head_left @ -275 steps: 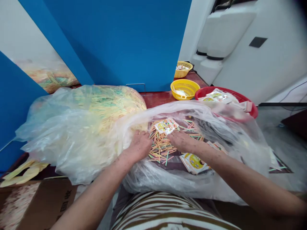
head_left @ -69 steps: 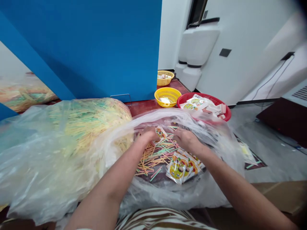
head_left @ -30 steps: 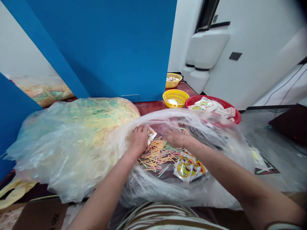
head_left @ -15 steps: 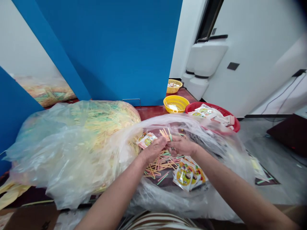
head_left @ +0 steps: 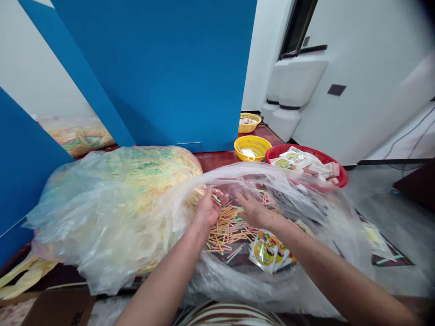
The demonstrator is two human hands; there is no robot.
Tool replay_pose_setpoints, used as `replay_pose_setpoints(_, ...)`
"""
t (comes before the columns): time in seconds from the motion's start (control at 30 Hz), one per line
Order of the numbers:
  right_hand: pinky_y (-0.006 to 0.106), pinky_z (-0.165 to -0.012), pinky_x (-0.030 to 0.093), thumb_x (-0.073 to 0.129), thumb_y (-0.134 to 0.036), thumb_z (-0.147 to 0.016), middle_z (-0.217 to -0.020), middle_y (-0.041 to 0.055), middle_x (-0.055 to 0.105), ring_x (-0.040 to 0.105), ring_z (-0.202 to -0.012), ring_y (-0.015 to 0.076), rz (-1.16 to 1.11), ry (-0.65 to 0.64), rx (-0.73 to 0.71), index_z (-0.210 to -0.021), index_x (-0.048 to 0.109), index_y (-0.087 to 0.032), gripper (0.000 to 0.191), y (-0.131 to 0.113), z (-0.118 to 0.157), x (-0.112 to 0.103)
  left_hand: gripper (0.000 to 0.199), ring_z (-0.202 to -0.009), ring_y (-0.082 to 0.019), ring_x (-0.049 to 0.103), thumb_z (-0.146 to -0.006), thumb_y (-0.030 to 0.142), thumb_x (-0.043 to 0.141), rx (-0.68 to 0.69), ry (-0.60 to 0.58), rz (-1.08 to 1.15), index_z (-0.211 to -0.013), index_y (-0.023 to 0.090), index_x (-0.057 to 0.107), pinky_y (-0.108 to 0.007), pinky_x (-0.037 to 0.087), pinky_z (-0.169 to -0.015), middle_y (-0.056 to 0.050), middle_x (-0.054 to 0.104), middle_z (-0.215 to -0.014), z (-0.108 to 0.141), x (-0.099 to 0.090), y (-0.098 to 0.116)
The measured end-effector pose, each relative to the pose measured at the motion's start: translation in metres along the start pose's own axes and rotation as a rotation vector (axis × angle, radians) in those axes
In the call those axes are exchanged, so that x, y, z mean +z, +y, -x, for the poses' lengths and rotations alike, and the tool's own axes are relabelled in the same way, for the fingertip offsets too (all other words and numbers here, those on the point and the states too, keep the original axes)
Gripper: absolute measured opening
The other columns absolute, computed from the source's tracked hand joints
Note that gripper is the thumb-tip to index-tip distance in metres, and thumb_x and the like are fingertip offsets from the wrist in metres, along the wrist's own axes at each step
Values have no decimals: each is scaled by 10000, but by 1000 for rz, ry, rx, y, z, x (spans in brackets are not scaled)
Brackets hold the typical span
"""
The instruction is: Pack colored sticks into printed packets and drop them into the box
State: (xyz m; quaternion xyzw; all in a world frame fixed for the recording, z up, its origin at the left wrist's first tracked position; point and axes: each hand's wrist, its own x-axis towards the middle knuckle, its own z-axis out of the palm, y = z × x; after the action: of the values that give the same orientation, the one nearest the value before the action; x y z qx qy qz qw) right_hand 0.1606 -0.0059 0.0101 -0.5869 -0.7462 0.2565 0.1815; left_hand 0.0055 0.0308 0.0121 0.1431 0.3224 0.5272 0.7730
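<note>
Logging, item by item: our left hand [head_left: 208, 212], palm turned up, fingers loosely curled around a few thin coloured sticks [head_left: 215, 198]; our right hand [head_left: 253, 209], fingers spread, holding nothing we can see, just above a loose pile of sticks [head_left: 226, 231] inside an open clear plastic bag [head_left: 217, 280], beside printed sachets [head_left: 267, 250]. Risks noted: the bag's slack rim [head_left: 238, 170] could sag over the pile, and so loose a grip could shed sticks into the plastic folds. Change from the previous view: our hands have parted, and the sachet our left hand held alongside its sticks no longer shows there.
</note>
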Motion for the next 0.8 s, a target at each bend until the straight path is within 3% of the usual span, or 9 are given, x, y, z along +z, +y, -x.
replay_pose_setpoints(0.07,366,-822,387,546,-224,-729,-1039,142,552,491,-980,246,117,160,-81,-1019,538,-139,302,-7,2,0,224,-604,-140,616,-874,251,426,-30,-16,45,-678,155,472,-329,496,-693,2,584,-578,3,3,2)
replay_pose_setpoints(0.13,302,-720,407,451,-191,-792,-823,78,587,523,-788,182,116,246,-173,-802,563,-158,117,-19,4,3,215,-636,-143,617,-855,272,465,-28,9,44,-674,157,477,-312,489,-686,-9,609,-624,9,8,-6)
replay_pose_setpoints(0.27,222,-575,374,393,-72,-761,-600,-5,523,452,-566,107,19,193,-305,-603,494,-173,214,-38,9,1,217,-549,-112,556,-765,332,559,-47,-28,-189,-665,147,506,-242,454,-598,5,572,-572,20,10,-27)
replay_pose_setpoints(0.33,219,-589,388,400,-94,-784,-639,1,544,478,-607,111,-5,214,-338,-649,523,-172,198,-41,13,-12,269,-459,-99,494,-752,393,543,-70,-103,-470,-649,146,515,-221,406,-505,22,521,-497,24,1,-31)
replay_pose_setpoints(0.43,283,-744,422,439,-167,-814,-935,85,587,517,-872,172,86,299,-371,-934,568,-152,177,-43,19,-27,276,-410,-69,390,-746,388,529,-9,-304,-911,-605,151,511,-191,303,-438,43,461,-446,30,-12,-27)
replay_pose_setpoints(0.5,315,-780,422,445,-170,-814,-989,115,575,512,-909,192,182,196,-348,-1019,550,-139,233,-44,22,-24,210,-443,-62,365,-726,289,537,46,-423,-1056,-572,151,504,-188,272,-438,43,464,-466,35,-17,-27)
replay_pose_setpoints(0.6,303,-712,441,390,-156,-834,-839,87,593,537,-765,173,203,6,-222,-914,574,-138,201,-41,25,-7,202,-428,-56,338,-705,217,511,-102,-472,-1064,-518,149,476,-193,256,-415,46,435,-452,41,-18,-31)
replay_pose_setpoints(0.73,289,-783,437,303,-224,-896,-976,90,607,545,-916,172,87,203,-230,-1098,527,-145,312,-20,20,-4,256,-358,-58,382,-754,349,506,-320,-349,-835,-593,151,498,-185,266,-357,41,471,-470,41,-19,-35)
replay_pose_setpoints(0.8,281,-773,434,275,-224,-906,-941,91,622,557,-897,173,181,241,-117,-1062,558,-141,333,-3,12,-13,287,-345,-62,411,-776,400,505,-339,-238,-716,-633,151,496,-177,281,-344,37,494,-485,37,-22,-31)
